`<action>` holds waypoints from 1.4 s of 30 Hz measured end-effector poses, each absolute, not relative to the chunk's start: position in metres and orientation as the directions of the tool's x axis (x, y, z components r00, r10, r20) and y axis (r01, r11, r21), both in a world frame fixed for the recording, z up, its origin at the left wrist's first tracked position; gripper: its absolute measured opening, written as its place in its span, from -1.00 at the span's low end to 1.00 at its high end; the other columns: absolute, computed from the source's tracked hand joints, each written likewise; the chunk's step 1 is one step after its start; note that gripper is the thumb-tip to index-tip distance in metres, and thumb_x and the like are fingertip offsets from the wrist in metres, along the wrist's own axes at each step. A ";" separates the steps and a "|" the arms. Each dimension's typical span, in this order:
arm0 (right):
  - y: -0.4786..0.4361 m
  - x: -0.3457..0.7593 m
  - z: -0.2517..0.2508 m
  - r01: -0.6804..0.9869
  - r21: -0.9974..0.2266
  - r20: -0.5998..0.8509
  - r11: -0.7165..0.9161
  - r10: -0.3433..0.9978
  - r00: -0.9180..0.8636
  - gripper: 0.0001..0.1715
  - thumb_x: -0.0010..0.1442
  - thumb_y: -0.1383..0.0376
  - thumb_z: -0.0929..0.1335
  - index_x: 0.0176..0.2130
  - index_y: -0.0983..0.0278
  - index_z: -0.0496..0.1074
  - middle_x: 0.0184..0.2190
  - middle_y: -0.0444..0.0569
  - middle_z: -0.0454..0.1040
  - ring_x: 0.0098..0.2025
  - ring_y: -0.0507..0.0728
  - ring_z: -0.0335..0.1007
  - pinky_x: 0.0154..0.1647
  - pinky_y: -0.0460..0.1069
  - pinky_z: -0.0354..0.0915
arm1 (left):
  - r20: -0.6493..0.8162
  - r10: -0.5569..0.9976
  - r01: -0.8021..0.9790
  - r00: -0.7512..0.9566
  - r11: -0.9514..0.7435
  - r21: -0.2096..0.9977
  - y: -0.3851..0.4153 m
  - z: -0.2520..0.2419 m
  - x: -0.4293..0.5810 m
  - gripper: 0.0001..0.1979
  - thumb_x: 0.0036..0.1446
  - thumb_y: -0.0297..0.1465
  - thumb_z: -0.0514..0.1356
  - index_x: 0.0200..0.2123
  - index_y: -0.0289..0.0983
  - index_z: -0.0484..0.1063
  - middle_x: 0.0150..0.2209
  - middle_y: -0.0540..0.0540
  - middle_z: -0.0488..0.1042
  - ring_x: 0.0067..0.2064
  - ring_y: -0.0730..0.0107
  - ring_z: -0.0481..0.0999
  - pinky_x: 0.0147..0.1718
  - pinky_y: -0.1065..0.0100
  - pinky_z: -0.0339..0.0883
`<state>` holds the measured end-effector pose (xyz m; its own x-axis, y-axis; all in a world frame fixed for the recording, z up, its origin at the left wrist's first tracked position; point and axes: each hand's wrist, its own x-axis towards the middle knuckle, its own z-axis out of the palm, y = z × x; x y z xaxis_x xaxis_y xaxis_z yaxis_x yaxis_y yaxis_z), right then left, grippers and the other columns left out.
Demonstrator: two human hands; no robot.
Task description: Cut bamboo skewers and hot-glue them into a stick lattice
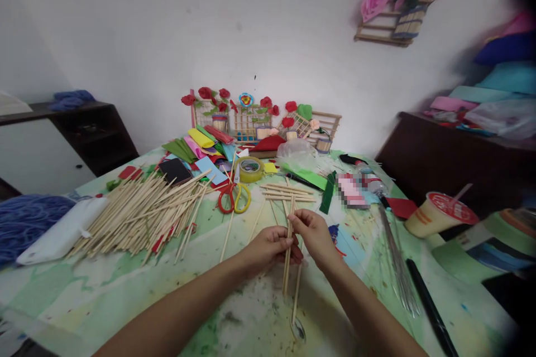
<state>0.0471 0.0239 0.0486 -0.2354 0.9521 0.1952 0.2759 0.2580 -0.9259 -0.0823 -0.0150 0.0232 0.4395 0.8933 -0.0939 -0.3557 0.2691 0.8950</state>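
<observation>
My left hand (272, 244) is closed around a few thin wooden sticks (287, 268) held nearly upright over the table. Near their upper end, my right hand (309, 227) pinches the same sticks between thumb and fingers. Just beyond my hands, several more sticks (288, 192) lie crosswise on the patterned tablecloth (243, 312). Below my hands, another stick (296, 295) reaches down to a small shiny round object (298, 331).
A large pile of sticks (129, 212) lies left, beside scissors (233, 198) and yellow tape (250, 169). At the right are a cup (438, 215), thin wires (397, 262) and a black rod (429, 304). Flower-decorated stick frames (253, 120) stand at the back.
</observation>
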 end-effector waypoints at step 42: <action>-0.026 0.106 -0.007 0.294 -0.625 0.651 0.723 0.691 -0.313 -0.71 0.05 0.12 0.33 -0.22 0.19 0.28 -0.38 -0.07 0.39 -0.33 0.16 0.38 -0.35 0.02 0.35 | -0.350 0.906 -0.614 0.240 0.421 0.668 -0.014 0.006 -0.073 -0.92 0.11 -0.46 0.14 -0.29 -0.33 0.30 -0.44 -0.10 0.48 -0.36 0.47 0.53 -0.37 0.54 0.38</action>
